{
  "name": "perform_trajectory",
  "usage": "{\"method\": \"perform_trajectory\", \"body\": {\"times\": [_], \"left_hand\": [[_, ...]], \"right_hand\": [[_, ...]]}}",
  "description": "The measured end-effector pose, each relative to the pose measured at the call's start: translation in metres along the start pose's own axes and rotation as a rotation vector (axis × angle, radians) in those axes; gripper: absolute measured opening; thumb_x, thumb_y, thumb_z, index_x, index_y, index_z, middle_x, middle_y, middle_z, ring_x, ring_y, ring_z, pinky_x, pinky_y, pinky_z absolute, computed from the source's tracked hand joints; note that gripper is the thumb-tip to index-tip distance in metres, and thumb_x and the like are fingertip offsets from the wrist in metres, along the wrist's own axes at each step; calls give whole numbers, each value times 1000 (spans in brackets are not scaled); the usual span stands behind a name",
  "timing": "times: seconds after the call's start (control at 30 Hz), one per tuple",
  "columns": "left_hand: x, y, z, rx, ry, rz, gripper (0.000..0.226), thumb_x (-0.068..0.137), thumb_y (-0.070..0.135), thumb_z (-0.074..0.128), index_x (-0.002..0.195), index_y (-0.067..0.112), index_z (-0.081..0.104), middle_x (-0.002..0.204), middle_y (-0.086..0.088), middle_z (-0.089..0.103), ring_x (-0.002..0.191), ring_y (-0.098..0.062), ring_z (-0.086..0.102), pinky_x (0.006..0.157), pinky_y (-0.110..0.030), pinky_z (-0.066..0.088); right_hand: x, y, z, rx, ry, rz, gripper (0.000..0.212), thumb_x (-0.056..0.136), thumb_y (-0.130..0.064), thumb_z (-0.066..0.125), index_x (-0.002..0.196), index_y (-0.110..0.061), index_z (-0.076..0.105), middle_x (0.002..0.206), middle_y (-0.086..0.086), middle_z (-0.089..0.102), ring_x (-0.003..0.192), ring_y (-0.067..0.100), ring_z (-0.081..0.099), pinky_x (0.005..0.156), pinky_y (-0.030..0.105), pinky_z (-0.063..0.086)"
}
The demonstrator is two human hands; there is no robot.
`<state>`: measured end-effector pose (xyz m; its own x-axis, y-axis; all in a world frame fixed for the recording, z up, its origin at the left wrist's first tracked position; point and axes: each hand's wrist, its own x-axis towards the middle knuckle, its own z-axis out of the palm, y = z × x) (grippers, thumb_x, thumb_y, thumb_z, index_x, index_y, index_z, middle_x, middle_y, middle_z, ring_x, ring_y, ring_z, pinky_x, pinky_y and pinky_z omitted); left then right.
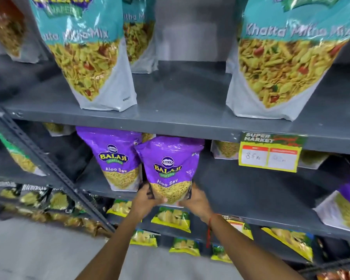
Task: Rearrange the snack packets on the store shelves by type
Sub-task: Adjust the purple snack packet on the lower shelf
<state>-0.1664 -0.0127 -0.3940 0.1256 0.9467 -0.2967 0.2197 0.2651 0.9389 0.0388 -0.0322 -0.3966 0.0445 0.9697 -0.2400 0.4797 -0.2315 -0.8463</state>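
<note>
A purple Aloo Sev packet (171,168) stands upright at the front of the middle shelf (240,190), held at its bottom corners by both hands. My left hand (144,200) grips its lower left, my right hand (198,202) its lower right. A second purple Aloo Sev packet (114,158) stands just to its left, slightly behind. A third purple packet (348,201) shows at the far right of the same shelf. Teal Khatta Mitha Mix packets (85,49) (289,61) stand on the upper shelf (180,106).
A yellow price tag (269,156) hangs from the upper shelf's edge. Small yellow-green chip packets (171,218) line the lower shelves. A slotted grey upright (38,158) slants down on the left, with dark packets (28,197) beyond it. Grey floor lies below.
</note>
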Motion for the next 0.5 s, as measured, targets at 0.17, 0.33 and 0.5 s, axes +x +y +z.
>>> {"method": "perform_trajectory", "body": {"times": [0.17, 0.33, 0.5], "left_hand": [[-3, -3, 16, 140, 64, 44, 76, 47, 39, 93, 112, 19, 58, 101, 1, 76, 92, -16, 74, 76, -31, 60], [-5, 8, 69, 245, 88, 82, 66, 39, 60, 85, 94, 32, 61, 89, 9, 76, 82, -4, 73, 73, -30, 58], [-1, 20, 129, 309, 28, 147, 74, 44, 68, 82, 102, 26, 64, 91, 13, 77, 85, -6, 73, 77, -36, 60]], "right_hand": [[-1, 11, -19, -66, 49, -32, 62, 58, -22, 85, 115, -15, 60, 96, 3, 73, 82, 20, 65, 75, 33, 54], [-12, 33, -69, -61, 90, -2, 68, 57, -24, 82, 121, -19, 60, 107, 4, 76, 95, 23, 73, 85, 42, 59], [-27, 62, -118, -8, 156, 11, 70, 62, -24, 85, 126, -22, 56, 114, 1, 75, 103, 20, 71, 92, 44, 58]]}}
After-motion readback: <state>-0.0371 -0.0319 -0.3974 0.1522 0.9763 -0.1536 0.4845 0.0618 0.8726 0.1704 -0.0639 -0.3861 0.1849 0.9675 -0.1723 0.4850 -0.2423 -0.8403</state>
